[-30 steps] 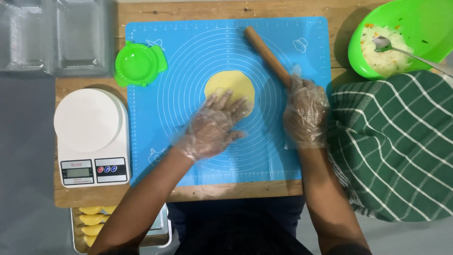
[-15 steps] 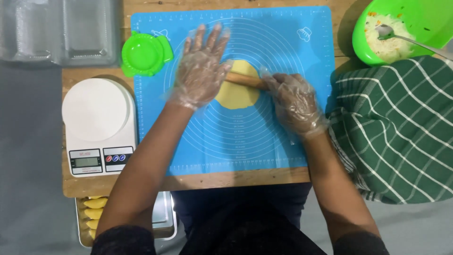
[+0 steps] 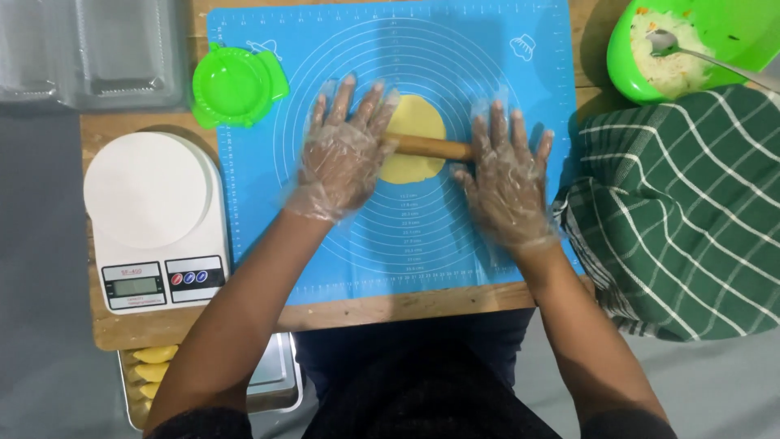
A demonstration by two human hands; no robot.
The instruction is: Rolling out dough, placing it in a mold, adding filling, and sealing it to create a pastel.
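Dough disc (image 3: 413,140) sits mid blue mat (image 3: 487,65), already flattened to a small round, rolling pin (image 3: 431,147) across it under flat open left hand (image 3: 341,158) and right hand (image 3: 508,183); looks mid-rollout, filling and folding undone.

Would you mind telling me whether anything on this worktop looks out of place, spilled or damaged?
Nothing stands out. Both gloved hands, left hand and right hand, press flat on the wooden rolling pin across the yellow dough round, which sits on the blue mat. No spills show around the green bowl or the scale.
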